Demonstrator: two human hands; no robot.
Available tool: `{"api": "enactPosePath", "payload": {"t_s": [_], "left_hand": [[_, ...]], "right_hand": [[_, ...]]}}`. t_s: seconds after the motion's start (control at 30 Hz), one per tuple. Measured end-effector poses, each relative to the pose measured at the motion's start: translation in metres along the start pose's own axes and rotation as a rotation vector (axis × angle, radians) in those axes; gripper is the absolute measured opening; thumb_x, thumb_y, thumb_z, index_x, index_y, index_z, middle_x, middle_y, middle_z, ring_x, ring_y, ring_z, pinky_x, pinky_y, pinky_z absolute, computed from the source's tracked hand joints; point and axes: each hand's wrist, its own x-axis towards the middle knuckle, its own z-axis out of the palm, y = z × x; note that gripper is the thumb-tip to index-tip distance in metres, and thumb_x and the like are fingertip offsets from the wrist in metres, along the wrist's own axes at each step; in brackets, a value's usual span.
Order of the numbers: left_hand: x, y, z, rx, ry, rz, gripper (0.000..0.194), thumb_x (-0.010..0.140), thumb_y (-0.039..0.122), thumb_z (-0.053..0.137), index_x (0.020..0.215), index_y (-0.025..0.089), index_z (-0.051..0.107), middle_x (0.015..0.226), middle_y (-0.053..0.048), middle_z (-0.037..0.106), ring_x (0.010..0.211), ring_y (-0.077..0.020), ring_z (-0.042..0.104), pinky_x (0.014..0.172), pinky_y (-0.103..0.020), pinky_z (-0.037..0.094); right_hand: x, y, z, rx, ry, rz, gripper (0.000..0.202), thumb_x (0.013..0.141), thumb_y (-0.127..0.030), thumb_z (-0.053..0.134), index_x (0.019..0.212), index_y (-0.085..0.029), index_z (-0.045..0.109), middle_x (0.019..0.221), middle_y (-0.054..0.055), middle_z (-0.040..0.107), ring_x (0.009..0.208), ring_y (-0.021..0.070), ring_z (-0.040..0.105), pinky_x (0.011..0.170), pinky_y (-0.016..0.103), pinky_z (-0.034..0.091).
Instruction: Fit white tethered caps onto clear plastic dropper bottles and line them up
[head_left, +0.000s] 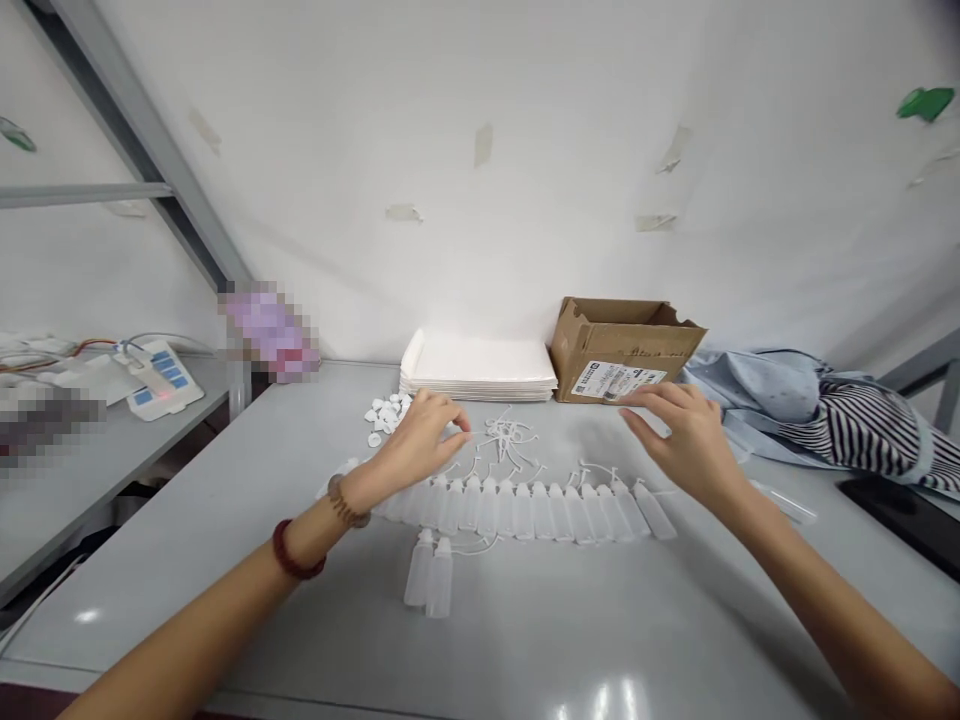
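Head view: holding left hand (427,435) at nine o'clock from the piled straps (507,434), fingertips nearly together; cannot tell if gripping one. Holding right hand (686,445) open, apparently empty, at three o'clock; bottles (524,510) lined up at six. Seemingly handling straps; probably calls for fine pinching.

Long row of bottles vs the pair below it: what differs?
Count: the row has well over a dozen bottles; the pair is just two.
Position: the row lies farther from the wearer; the pair sits nearer.
Layout: the row stretches wide across the table, fanning at its right end; the pair is compact.
Shared: both are whitish translucent bottles, necks toward the wall, with white cords near the necks.
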Motion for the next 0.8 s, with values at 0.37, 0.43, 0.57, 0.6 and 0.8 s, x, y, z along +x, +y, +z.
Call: {"api": "enactPosePath", "payload": {"t_s": [0.37, 0.43, 0.57, 0.6, 0.8], "left_hand": [[0.046, 0.008, 0.024, 0.071, -0.092, 0.033, 0.012, 0.075, 0.024, 0.058, 0.076, 0.018, 0.069, 0.084, -0.007, 0.064, 0.096, -0.0279, 0.051, 0.08, -0.036, 0.045], [0.045, 0.012, 0.027, 0.082, -0.097, 0.023, 0.014, 0.076, 0.024, 0.056, 0.076, 0.018, 0.068, 0.085, -0.008, 0.065, 0.098, -0.0281, 0.052, 0.08, -0.036, 0.045], [0.043, 0.016, 0.031, 0.093, -0.097, 0.016, 0.017, 0.077, 0.029, 0.055, 0.076, 0.018, 0.068, 0.084, -0.008, 0.065, 0.097, -0.0296, 0.053, 0.077, -0.036, 0.047], [0.043, 0.017, 0.031, 0.097, -0.09, 0.015, 0.018, 0.077, 0.031, 0.055, 0.076, 0.018, 0.068, 0.083, -0.008, 0.065, 0.097, -0.0302, 0.053, 0.077, -0.037, 0.047], [0.041, 0.019, 0.035, 0.105, -0.037, 0.019, 0.026, 0.079, 0.029, 0.046, 0.072, 0.018, 0.069, 0.082, -0.009, 0.067, 0.091, -0.0305, 0.054, 0.077, -0.041, 0.046]], "right_hand": [[-0.043, 0.116, -0.017, -0.18, -0.175, 0.289, 0.023, 0.083, -0.03, 0.051, 0.083, -0.019, 0.071, 0.095, 0.017, 0.069, 0.091, 0.0374, 0.057, 0.068, 0.045, 0.037], [-0.042, 0.119, -0.019, -0.163, -0.181, 0.296, 0.025, 0.084, -0.028, 0.048, 0.085, -0.019, 0.071, 0.096, 0.018, 0.069, 0.094, 0.0364, 0.057, 0.072, 0.046, 0.039], [-0.04, 0.11, -0.021, -0.127, -0.236, 0.306, 0.022, 0.083, -0.029, 0.05, 0.085, -0.02, 0.071, 0.098, 0.014, 0.07, 0.092, 0.0321, 0.059, 0.076, 0.044, 0.041], [-0.04, 0.105, -0.021, -0.123, -0.252, 0.309, 0.022, 0.083, -0.029, 0.051, 0.084, -0.02, 0.071, 0.098, 0.013, 0.07, 0.092, 0.0313, 0.059, 0.076, 0.043, 0.042], [-0.04, 0.076, -0.017, -0.106, -0.377, 0.316, 0.017, 0.081, -0.026, 0.054, 0.079, -0.022, 0.07, 0.089, 0.007, 0.072, 0.089, 0.0297, 0.06, 0.071, 0.039, 0.042]]}}
